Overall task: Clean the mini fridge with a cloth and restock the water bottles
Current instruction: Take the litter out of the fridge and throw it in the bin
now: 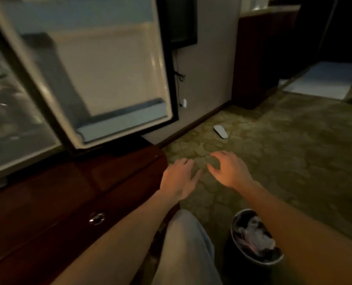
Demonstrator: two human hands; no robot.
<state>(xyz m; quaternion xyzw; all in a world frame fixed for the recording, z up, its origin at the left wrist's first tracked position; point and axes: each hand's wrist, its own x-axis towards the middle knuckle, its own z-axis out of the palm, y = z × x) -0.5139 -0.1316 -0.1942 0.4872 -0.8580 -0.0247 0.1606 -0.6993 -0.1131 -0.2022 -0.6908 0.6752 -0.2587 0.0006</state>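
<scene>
The mini fridge (17, 120) stands at the left on a dark wooden cabinet (68, 192), its door (101, 79) swung wide open. Both hands hover over the carpet (294, 151), holding nothing: the left hand (180, 178) with loose fingers, the right hand (230, 168) slightly curled. The fridge interior is blurred, perhaps holding bottles. A bin (255, 237) sits below the right forearm.

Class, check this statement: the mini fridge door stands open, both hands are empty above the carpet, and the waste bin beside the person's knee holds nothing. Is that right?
Not quite. In the head view the fridge door is open, and the left hand and right hand are empty above the carpet, but the waste bin is not empty: crumpled pale rubbish lies inside it.
</scene>
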